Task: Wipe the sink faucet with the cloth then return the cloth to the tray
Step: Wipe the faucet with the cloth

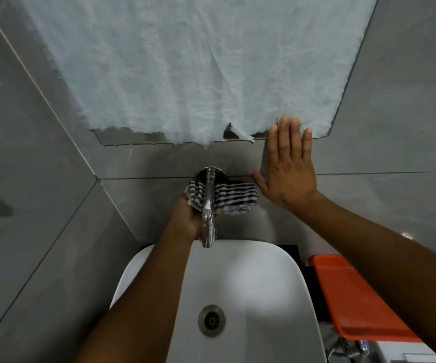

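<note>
Fingers of the left hand point(188, 218) close around a bunched end of the striped cloth point(227, 199), holding it against the underside of the chrome faucet point(208, 205). That forearm reaches up over the left side of the white sink point(258, 289). The cloth passes behind the spout, and its dark-and-white striped length spreads to the right against the grey tiled wall point(395, 127). The right hand point(289, 169) lies open and flat on that wall, fingers together pointing up, thumb spread toward the cloth; its fingertips reach the lower edge of a white crumpled sheet point(185, 69) that covers a mirror. The right arm crosses above an orange tray point(353, 297), which sits just beside the sink on the right. The faucet juts from a round wall plate over the basin, whose metal drain point(211, 320) shows below. No writing can be read anywhere.
</note>
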The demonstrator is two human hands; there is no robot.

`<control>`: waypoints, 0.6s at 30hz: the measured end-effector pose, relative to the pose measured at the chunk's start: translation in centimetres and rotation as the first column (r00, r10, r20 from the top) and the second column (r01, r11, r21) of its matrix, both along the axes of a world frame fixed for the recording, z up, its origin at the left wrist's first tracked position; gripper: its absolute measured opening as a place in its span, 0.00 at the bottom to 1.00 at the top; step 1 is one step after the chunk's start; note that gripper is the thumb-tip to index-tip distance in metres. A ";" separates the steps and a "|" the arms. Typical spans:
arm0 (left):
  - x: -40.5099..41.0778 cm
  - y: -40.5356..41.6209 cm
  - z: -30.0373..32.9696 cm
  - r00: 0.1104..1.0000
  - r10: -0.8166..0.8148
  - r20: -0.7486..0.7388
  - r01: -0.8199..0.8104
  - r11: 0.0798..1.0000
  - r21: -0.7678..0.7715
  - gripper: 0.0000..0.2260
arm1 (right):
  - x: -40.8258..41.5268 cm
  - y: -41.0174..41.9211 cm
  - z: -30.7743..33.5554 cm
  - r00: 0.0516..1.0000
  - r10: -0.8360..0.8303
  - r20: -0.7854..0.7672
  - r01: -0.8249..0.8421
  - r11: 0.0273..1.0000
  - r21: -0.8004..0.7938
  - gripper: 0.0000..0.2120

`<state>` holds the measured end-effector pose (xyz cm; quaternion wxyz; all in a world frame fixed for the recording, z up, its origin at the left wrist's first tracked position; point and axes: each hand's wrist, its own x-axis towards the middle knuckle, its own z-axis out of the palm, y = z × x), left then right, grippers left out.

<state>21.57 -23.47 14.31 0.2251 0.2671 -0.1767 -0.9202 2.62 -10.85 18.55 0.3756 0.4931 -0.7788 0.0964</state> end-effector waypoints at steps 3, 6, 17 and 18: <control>-0.2 0.3 0.9 0.994 0.048 0.097 -0.034 0.989 -0.146 0.21 | -0.2 0.1 -0.2 1.000 0.006 0.009 -0.006 1.000 0.015 0.50; -0.5 0.6 2.6 0.963 0.123 0.240 -0.022 0.923 -0.383 0.23 | -0.4 0.2 -0.1 1.000 0.011 -0.001 -0.011 1.000 0.017 0.49; -3.2 6.3 4.1 0.258 0.914 0.313 0.958 -0.201 -0.203 0.23 | 0.1 -0.1 -0.2 0.999 -0.014 0.047 0.013 1.000 0.018 0.50; -2.8 6.2 4.2 0.272 0.911 0.310 0.960 -0.234 -0.155 0.24 | 0.2 -0.1 -0.1 0.999 -0.013 0.052 0.012 1.000 0.020 0.50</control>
